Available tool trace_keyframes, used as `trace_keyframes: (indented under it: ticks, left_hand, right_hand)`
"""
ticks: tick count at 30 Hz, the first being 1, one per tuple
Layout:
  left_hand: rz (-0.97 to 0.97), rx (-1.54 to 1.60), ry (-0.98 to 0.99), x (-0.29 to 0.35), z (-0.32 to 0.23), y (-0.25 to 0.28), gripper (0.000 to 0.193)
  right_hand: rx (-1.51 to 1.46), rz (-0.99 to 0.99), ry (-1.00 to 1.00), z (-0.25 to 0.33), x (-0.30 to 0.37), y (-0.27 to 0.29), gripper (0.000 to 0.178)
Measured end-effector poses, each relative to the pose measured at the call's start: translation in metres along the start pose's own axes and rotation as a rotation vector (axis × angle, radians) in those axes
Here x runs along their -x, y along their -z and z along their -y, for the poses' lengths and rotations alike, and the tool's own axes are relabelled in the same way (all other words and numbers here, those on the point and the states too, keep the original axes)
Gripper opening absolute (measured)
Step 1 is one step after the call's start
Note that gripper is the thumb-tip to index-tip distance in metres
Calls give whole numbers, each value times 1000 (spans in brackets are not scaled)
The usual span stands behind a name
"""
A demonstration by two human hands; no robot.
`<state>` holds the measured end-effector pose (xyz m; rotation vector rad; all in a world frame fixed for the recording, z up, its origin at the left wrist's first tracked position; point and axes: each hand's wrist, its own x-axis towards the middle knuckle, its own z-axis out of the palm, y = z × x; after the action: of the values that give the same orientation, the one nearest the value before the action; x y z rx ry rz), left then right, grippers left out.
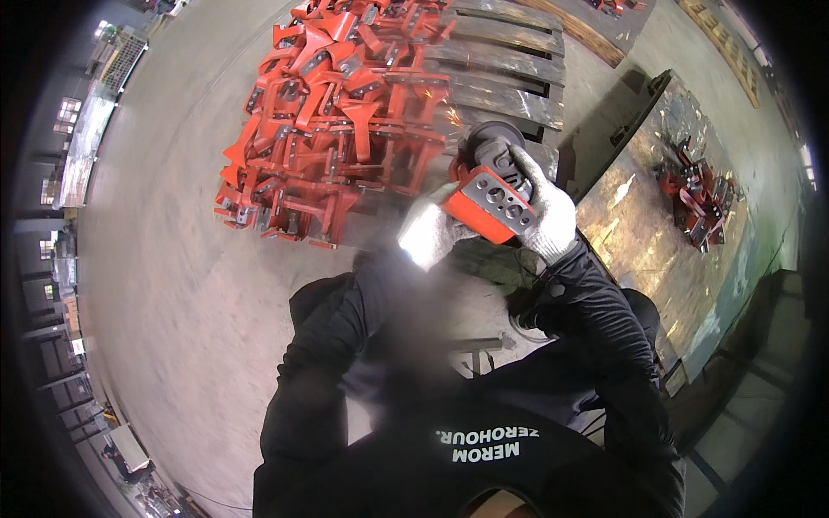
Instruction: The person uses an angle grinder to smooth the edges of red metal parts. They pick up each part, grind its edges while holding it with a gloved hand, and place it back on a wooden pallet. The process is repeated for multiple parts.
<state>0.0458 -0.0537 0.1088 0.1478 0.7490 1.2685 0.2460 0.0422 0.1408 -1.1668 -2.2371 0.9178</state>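
Note:
A red metal bracket (477,213) with a bare grey plate and several round holes is held up in front of me. My left hand (429,231), in a white glove, is closed on the bracket's left side. My right hand (551,214), also gloved, wraps round an angle grinder (495,155) just beyond the bracket. The grinder's dark disc is at the bracket's far end, and orange sparks fly off toward the far left. Part of the right-hand grip and the exact contact of disc and metal are hidden.
A big heap of red metal brackets (345,129) lies ahead to the left, partly on a wooden pallet (492,73). To the right stands a worn wooden-topped table (617,211) bearing a small pile of red and dark parts (699,198). Concrete floor (181,259) stretches along the left.

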Motion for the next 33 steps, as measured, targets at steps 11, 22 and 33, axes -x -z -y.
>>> trace_keyframes:
  ticks: [11,22,33]
  left_hand:
    - [-24,-34,71,-2,2,-2,40]
    - [76,35,-95,-5,0,10,46]
    - [153,105,-80,-8,1,18,43]
  right_hand:
    - [-20,48,-1,-2,-1,0,90]
    - [44,-66,3,-6,3,-5,81]
    - [62,-67,7,-2,2,-3,82]
